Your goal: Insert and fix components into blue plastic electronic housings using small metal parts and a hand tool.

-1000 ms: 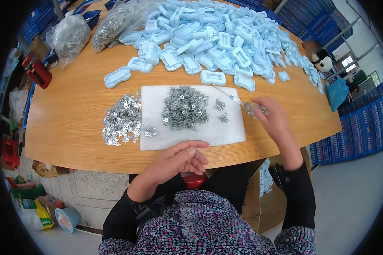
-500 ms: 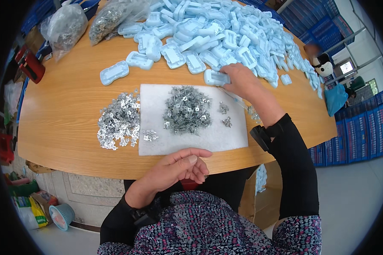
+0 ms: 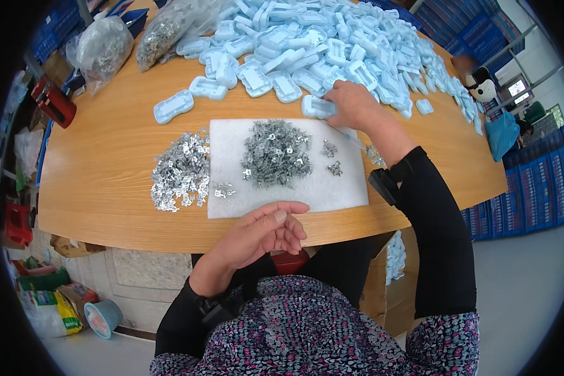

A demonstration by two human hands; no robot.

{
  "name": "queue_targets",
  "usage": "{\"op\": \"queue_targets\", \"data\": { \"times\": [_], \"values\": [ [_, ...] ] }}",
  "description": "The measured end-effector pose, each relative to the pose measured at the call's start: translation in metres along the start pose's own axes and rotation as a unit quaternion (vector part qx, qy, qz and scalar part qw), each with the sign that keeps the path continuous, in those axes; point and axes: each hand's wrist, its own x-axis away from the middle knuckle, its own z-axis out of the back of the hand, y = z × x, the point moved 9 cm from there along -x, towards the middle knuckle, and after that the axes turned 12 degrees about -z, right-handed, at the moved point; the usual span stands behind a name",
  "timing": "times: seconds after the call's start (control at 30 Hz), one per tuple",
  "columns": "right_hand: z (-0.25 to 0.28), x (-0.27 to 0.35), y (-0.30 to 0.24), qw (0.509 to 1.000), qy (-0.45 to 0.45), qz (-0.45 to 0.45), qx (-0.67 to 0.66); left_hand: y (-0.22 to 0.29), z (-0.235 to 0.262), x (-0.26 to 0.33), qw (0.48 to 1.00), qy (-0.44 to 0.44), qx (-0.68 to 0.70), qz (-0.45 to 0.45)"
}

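Pale blue plastic housings [image 3: 332, 37] lie heaped across the far side of the round wooden counter [image 3: 106, 156] in the head view. The right hand [image 3: 351, 103] reaches out to the near edge of that heap, its fingers curled down onto one blue housing [image 3: 316, 106] and gripping it at its right end. The housing lies flat on the counter, just beyond the far edge of a white foam mat [image 3: 319, 188].

The left hand [image 3: 266, 229] rests at the near rim of the counter, palm turned up, fingers loosely curled inward and holding nothing that shows. It sits just below the near edge of the mat.

On the mat lies a grey pile of small metal clips [image 3: 276, 153]. A flatter spread of shiny metal pieces [image 3: 178, 172] lies on the wood just left of the mat. Two clear bags [image 3: 103, 47] of metal parts stand at the far left of the counter.
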Motion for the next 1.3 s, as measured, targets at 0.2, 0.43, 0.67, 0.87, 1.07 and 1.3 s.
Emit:
{"op": "queue_targets", "data": {
  "times": [0.2,0.43,0.67,0.87,1.07,1.3],
  "values": [
    [0.012,0.012,0.000,0.999,0.036,0.008,-0.008,0.002,-0.001,0.001,1.000,0.003,-0.002,0.001],
    [0.052,0.060,-0.006,0.992,0.016,-0.037,-0.122,0.000,0.004,0.001,1.000,-0.008,0.019,-0.002],
    [0.022,0.061,0.018,0.962,0.115,-0.034,-0.246,-0.001,0.005,-0.002,0.998,0.051,-0.021,-0.008],
    [0.015,0.050,0.036,0.967,0.082,-0.028,-0.241,-0.003,0.006,-0.002,1.000,0.012,0.002,-0.012],
    [0.048,0.085,0.027,0.938,0.092,-0.055,-0.330,-0.002,0.005,0.001,1.000,0.013,0.003,-0.010],
    [0.033,0.167,-0.039,0.763,-0.108,-0.074,-0.633,0.015,-0.020,0.001,0.994,0.018,-0.062,-0.086]
  ]
}}
